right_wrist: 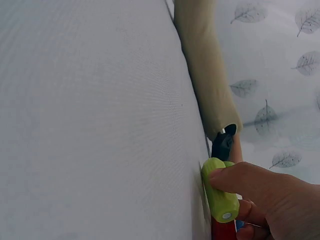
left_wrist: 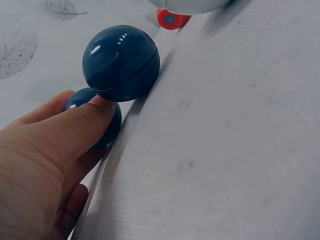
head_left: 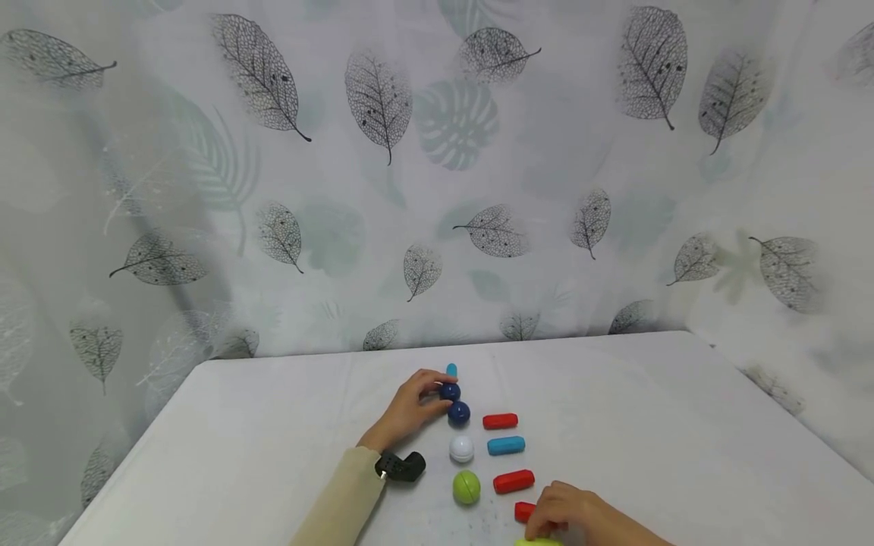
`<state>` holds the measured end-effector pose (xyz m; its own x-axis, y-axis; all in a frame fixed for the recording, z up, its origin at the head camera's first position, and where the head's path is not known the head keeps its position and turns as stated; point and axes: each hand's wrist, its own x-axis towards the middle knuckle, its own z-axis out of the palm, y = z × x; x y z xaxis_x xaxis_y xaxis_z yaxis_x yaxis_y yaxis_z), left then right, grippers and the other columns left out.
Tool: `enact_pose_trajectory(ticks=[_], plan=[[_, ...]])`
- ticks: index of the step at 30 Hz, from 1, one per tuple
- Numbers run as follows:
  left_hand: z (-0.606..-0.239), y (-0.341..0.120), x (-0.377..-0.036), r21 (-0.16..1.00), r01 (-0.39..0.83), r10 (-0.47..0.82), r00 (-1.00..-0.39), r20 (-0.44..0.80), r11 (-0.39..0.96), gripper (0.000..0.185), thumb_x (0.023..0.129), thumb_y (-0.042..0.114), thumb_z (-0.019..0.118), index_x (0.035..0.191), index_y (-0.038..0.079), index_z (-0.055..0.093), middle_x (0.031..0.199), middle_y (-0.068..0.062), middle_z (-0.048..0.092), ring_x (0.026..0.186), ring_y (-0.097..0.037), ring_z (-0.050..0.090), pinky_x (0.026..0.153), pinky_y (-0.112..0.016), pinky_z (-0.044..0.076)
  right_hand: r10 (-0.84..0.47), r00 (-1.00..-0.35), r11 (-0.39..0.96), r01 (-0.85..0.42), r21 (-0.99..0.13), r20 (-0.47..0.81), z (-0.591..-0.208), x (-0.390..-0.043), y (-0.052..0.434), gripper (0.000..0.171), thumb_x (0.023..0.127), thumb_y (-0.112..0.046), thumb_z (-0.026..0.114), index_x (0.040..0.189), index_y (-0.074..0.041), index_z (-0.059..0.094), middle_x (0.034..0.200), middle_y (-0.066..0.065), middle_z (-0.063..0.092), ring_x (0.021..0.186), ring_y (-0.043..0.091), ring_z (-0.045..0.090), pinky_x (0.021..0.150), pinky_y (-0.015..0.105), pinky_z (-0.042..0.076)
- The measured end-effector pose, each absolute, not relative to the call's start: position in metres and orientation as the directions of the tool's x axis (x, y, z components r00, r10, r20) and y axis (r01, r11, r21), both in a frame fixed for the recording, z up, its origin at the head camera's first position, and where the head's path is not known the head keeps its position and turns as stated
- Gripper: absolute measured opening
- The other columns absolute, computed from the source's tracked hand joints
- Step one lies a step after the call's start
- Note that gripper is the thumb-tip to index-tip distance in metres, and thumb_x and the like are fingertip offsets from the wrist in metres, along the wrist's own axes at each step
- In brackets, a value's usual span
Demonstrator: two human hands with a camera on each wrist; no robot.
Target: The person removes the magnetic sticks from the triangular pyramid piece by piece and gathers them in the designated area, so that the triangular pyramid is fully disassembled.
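Dark blue ball (head_left: 449,392): it lies on the counter (head_left: 655,425), pinched between the thumb and fingers of the left hand (head_left: 410,409); in the left wrist view the thumb (left_wrist: 75,132) presses on this ball (left_wrist: 95,117).
Second dark blue ball (head_left: 459,412): just beside the left thumb, on the side toward the person, touching the first ball or nearly so; in the left wrist view it (left_wrist: 121,62) shows a seam around its middle.
Light blue capsule (head_left: 451,370): just beyond the left fingertips, only its end is seen.
Left hand: fingers curled around the first dark blue ball; beige sleeve (head_left: 341,500) and a black wrist device (head_left: 400,466) behind it.
Right hand (head_left: 570,516): it holds a green capsule (right_wrist: 220,190), the thumb (right_wrist: 240,177) lying over its top; the capsule rests against the counter.
Red capsule under the right hand (head_left: 524,512): partly covered by the fingers.
Between the hands: white ball (head_left: 461,448), green ball (head_left: 466,487), two red capsules (head_left: 500,421) (head_left: 514,481) and a blue capsule (head_left: 506,445), lying in two rows.
Counter: covered with white cloth.
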<state>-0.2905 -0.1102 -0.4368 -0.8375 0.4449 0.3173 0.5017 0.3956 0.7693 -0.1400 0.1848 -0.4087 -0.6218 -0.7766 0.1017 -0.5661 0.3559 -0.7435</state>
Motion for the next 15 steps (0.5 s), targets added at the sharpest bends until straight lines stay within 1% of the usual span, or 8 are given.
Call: enact_pose_trajectory(ticks=[1, 4, 6, 8, 10, 12, 15], plan=[[-0.4371, -0.1099, -0.2907, 0.766, 0.506, 0.445, -0.836, 0.322, 0.395, 0.033, 0.090, 0.009, 0.069, 0.123, 0.010, 0.064, 0.123, -0.010, 0.058, 0.114, -0.027, 0.059, 0.103, -0.044, 0.044, -0.790, -0.603, 0.357, -0.595, -0.720, 0.107, -0.4097, -0.1397, 0.1855, 0.021, 0.089, -0.022, 0.072, 0.107, -0.015, 0.066, 0.097, -0.009, 0.059, 0.090, -0.002, 0.050, 0.072, 0.017, 0.051], [-0.4376, -0.1095, -0.2913, 0.764, 0.511, 0.445, -0.833, 0.328, 0.394, 0.033, 0.090, 0.008, 0.070, 0.123, 0.010, 0.065, 0.123, -0.010, 0.058, 0.113, -0.026, 0.060, 0.102, -0.044, 0.045, -0.810, -0.574, 0.362, -0.651, -0.668, 0.120, -0.4110, -0.1384, 0.1866, 0.018, 0.091, -0.025, 0.069, 0.107, -0.018, 0.066, 0.097, -0.011, 0.059, 0.092, -0.002, 0.050, 0.073, 0.017, 0.050], [-0.4376, -0.1093, -0.2914, 0.767, 0.510, 0.445, -0.833, 0.328, 0.389, 0.033, 0.090, 0.008, 0.070, 0.122, 0.010, 0.065, 0.123, -0.010, 0.058, 0.114, -0.027, 0.060, 0.102, -0.045, 0.044, -0.811, -0.572, 0.361, -0.653, -0.666, 0.121, -0.4106, -0.1375, 0.1871, 0.018, 0.091, -0.026, 0.069, 0.107, -0.018, 0.066, 0.097, -0.011, 0.059, 0.092, -0.002, 0.049, 0.073, 0.017, 0.051], [-0.4377, -0.1090, -0.2913, 0.767, 0.507, 0.446, -0.835, 0.323, 0.394, 0.033, 0.090, 0.009, 0.070, 0.123, 0.011, 0.065, 0.123, -0.010, 0.058, 0.114, -0.027, 0.059, 0.102, -0.045, 0.044, -0.800, -0.586, 0.346, -0.627, -0.698, 0.130, -0.4103, -0.1368, 0.1872, 0.017, 0.090, -0.024, 0.070, 0.106, -0.017, 0.067, 0.097, -0.010, 0.059, 0.092, -0.002, 0.051, 0.073, 0.018, 0.051], [-0.4371, -0.1088, -0.2908, 0.765, 0.506, 0.448, -0.835, 0.319, 0.398, 0.033, 0.090, 0.009, 0.070, 0.123, 0.010, 0.065, 0.123, -0.010, 0.058, 0.114, -0.027, 0.059, 0.102, -0.045, 0.044, -0.773, -0.612, 0.330, -0.613, -0.718, 0.166, -0.4093, -0.1359, 0.1869, 0.015, 0.091, -0.022, 0.070, 0.105, -0.018, 0.067, 0.096, -0.009, 0.058, 0.090, -0.001, 0.052, 0.071, 0.018, 0.051], [-0.4362, -0.1085, -0.2904, 0.769, 0.497, 0.444, -0.841, 0.311, 0.403, 0.034, 0.090, 0.010, 0.070, 0.123, 0.011, 0.065, 0.123, -0.009, 0.058, 0.114, -0.026, 0.059, 0.103, -0.045, 0.044, -0.731, -0.647, 0.322, -0.609, -0.725, 0.218, -0.4089, -0.1355, 0.1866, 0.012, 0.092, -0.021, 0.069, 0.104, -0.018, 0.068, 0.095, -0.008, 0.059, 0.087, 0.000, 0.053, 0.069, 0.018, 0.051], [-0.4356, -0.1079, -0.2900, 0.775, 0.486, 0.440, -0.846, 0.301, 0.404, 0.034, 0.090, 0.010, 0.070, 0.123, 0.011, 0.065, 0.124, -0.009, 0.058, 0.115, -0.026, 0.058, 0.103, -0.045, 0.044, -0.664, -0.699, 0.351, -0.605, -0.715, 0.265, -0.4093, -0.1366, 0.1877, 0.010, 0.093, -0.021, 0.068, 0.103, -0.020, 0.070, 0.094, -0.008, 0.059, 0.084, 0.002, 0.054, 0.067, 0.018, 0.051]])
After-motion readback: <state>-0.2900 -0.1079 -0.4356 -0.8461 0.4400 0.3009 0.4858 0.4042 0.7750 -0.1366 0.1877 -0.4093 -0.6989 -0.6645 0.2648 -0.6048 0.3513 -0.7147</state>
